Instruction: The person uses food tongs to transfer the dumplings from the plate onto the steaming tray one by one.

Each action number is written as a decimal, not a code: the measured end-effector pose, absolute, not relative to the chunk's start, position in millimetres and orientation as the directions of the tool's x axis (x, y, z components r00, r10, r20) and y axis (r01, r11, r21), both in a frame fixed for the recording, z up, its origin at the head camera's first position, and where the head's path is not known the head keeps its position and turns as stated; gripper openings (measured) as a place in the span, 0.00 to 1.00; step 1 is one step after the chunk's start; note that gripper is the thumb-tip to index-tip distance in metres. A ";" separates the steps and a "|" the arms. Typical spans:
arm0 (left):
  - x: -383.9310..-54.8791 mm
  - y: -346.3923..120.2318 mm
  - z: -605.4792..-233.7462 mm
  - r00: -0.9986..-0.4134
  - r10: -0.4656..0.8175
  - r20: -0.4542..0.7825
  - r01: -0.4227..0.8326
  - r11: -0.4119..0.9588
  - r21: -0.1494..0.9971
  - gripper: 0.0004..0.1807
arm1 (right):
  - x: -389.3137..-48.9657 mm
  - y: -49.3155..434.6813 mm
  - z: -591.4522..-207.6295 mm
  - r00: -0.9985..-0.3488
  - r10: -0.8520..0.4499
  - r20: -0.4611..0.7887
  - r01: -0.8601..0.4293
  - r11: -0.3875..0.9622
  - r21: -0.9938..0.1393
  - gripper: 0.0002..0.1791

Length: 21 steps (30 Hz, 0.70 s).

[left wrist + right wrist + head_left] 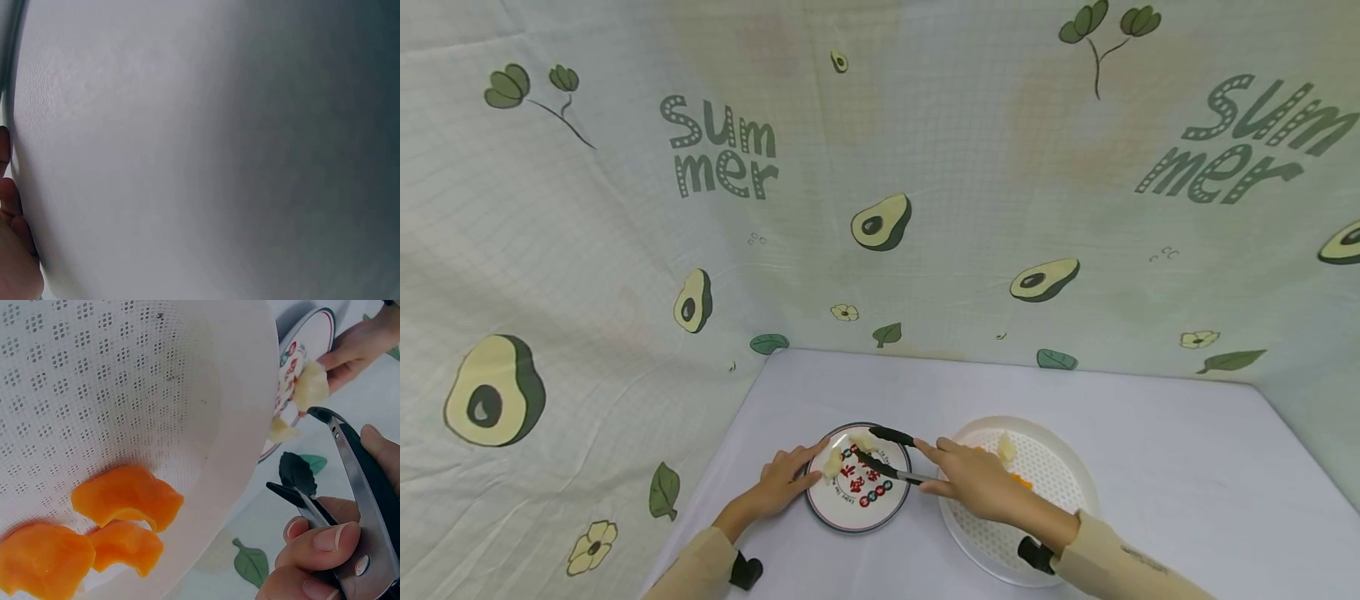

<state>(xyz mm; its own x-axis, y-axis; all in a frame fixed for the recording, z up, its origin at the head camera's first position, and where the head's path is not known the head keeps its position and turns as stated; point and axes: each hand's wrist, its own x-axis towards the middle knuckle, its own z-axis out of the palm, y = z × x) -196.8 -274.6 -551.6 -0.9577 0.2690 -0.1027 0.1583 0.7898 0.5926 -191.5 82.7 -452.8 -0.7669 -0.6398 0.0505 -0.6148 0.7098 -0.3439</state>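
At lower center, a right hand (973,482) clamps parted tongs (880,467) near 2 pale chunks (832,463) a loose pinch might drop; a left hand (781,483), fingers spread, touches the plate (831,508).

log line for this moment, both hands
left hand: touching plate at rim; right hand: holding tongs, tips apart over plate; plate: pale pieces; perforated tray: orange pieces, pale piece

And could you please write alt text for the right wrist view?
The right hand holds tongs, tips apart, near a white tray with three orange pieces. Beyond, the left hand is at the rim of a plate bearing two pale pieces.
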 end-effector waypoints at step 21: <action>-196.4 -275.3 -553.0 -0.956 0.278 -0.095 0.172 0.793 0.585 0.33 | -199.8 65.7 -462.9 -0.789 -0.615 -0.011 -0.584 0.755 -0.298 0.34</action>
